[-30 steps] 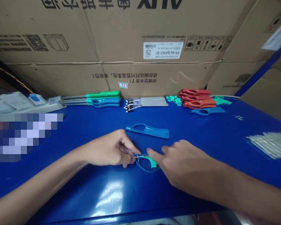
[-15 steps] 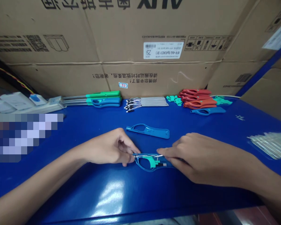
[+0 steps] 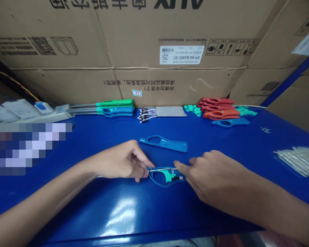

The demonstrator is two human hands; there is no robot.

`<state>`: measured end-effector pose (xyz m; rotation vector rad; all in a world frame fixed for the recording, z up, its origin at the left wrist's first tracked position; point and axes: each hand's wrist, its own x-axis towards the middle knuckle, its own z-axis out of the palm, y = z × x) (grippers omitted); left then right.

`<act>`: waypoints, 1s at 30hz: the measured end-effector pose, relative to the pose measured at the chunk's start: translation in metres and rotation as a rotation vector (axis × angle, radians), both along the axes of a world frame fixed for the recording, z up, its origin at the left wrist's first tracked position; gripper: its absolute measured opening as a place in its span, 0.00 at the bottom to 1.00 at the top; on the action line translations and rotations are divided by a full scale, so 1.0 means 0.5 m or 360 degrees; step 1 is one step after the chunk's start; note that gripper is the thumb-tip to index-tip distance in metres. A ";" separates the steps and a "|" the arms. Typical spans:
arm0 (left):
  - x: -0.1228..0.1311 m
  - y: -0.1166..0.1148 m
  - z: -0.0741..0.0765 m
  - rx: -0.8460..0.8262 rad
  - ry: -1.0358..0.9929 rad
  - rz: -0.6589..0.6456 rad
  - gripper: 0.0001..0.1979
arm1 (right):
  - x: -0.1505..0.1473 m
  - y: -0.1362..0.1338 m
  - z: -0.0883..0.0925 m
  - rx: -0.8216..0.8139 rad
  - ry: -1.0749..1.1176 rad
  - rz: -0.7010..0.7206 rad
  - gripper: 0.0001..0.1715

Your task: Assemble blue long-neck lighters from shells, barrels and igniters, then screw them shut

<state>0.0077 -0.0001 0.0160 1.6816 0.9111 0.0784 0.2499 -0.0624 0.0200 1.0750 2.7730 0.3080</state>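
Big cardboard box (image 3: 134, 51) fills the whole back, print upside down, and in front of it there's a shiny blue table (image 3: 87, 209). Next biggest are the two hands. Left hand (image 3: 123, 163) has a thumb-and-fingers pinch on the narrow end of an open blue handle half (image 3: 162, 186), which is low over the middle of the table. Right hand (image 3: 211, 175) covers the other end, index fingertip on the top edge; can't tell if its hidden fingers are gripping too. At the far left sits a white power strip (image 3: 59, 114), and way over right a bunch of thin clear sticks (image 3: 300, 161). Along the box: red and orange handles (image 3: 218, 102), green and blue lighters with long rods (image 3: 118, 111), then a row of metal tubes (image 3: 171, 111) with wires. A second blue half (image 3: 173, 144) lies just beyond the hands. Smallest stuff: a mint-green trigger (image 3: 167, 175) in the held half, plus a little black piece (image 3: 177, 178) right beside it.
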 end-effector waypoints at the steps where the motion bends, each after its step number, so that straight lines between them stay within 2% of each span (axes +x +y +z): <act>1: 0.001 0.000 0.000 -0.0002 0.0010 0.0011 0.17 | -0.001 -0.001 -0.001 -0.0006 -0.0002 -0.0016 0.22; 6: -0.001 0.000 0.002 -0.0015 0.0022 0.0037 0.17 | 0.008 0.018 0.015 -0.0166 0.0112 -0.0051 0.17; 8: -0.004 0.002 0.004 -0.0009 0.0040 0.0050 0.17 | 0.013 0.035 0.025 -0.0258 0.0232 -0.0139 0.14; 11: -0.010 0.008 0.004 0.0054 0.0079 0.0086 0.16 | 0.012 0.059 0.028 -0.0298 0.0388 -0.0308 0.17; 16: -0.021 0.022 0.000 0.0255 0.0232 -0.0010 0.14 | 0.000 0.078 0.000 -0.0370 0.0343 -0.0373 0.15; 23: -0.018 0.020 0.005 0.0183 0.0238 0.0020 0.14 | 0.004 0.109 -0.045 -0.0285 0.0505 -0.0276 0.16; 25: -0.016 0.017 0.005 0.0133 0.0183 0.0066 0.17 | 0.006 0.114 -0.048 -0.0282 0.0578 -0.0261 0.15; 30: -0.017 0.011 -0.003 0.0029 -0.0025 0.0220 0.35 | 0.007 0.109 -0.042 -0.0323 0.0614 -0.0242 0.15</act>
